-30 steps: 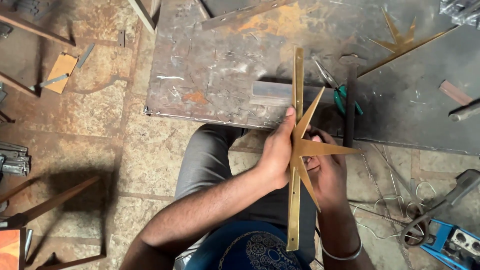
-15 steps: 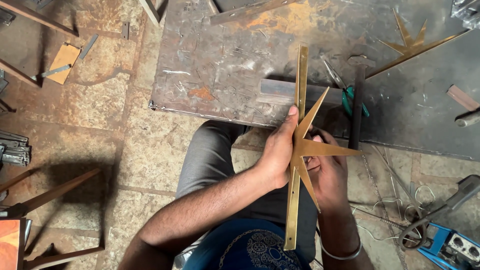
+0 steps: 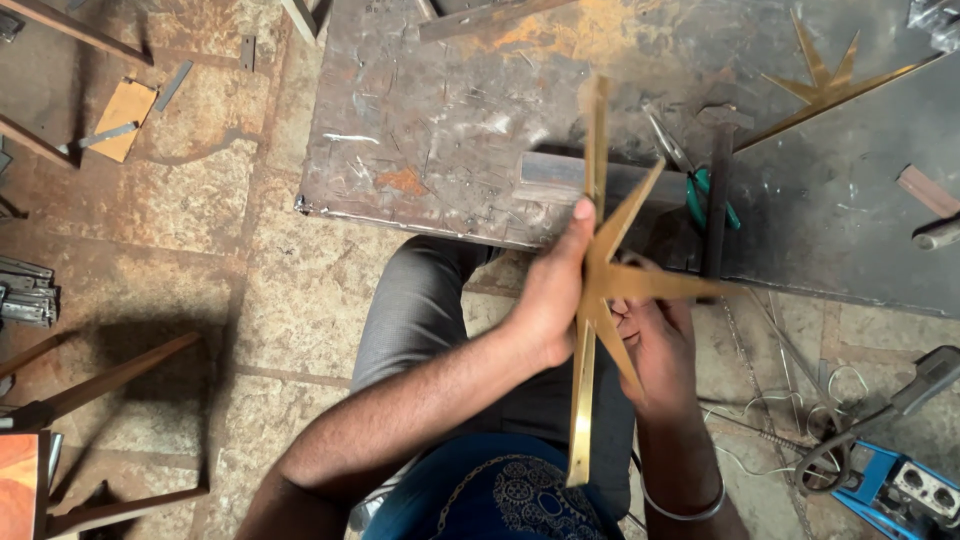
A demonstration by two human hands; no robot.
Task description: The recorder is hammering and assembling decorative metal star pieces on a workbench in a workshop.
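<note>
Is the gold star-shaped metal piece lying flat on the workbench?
No, both hands, left hand and right hand, hold the brass star piece up above the person's lap.

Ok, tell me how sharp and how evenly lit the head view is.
Head view: the brass star and both hands, left and right, are fairly sharp; the star's upper strip looks slightly soft; the steel plate has dull sheen without harsh glare; dark shadows lie on the floor at left.

Green-handled pliers [image 3: 700, 190] and a hammer [image 3: 718, 190] lie on the metal table [image 3: 430, 130].
</note>
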